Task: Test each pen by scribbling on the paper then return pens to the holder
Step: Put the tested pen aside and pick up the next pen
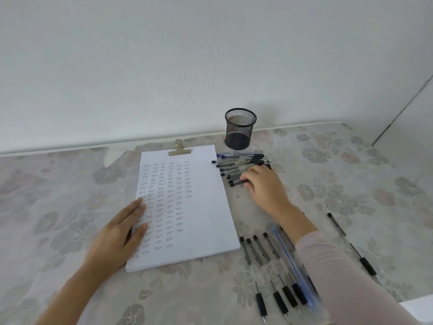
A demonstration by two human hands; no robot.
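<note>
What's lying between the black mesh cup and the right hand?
In the head view, a heap of pens lies between the mesh cup and the right hand, which touches the nearest ones.

A floral-clothed table (70, 184) carries a clipped paper stack (199, 207), a mesh holder (240, 130), a pen cluster (234, 163) beside it, and a nearer pen row (260, 249).

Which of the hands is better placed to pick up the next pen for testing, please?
Right. The right hand touches the pen pile beside the paper; the left hand lies flat on the paper, farther away.
</note>
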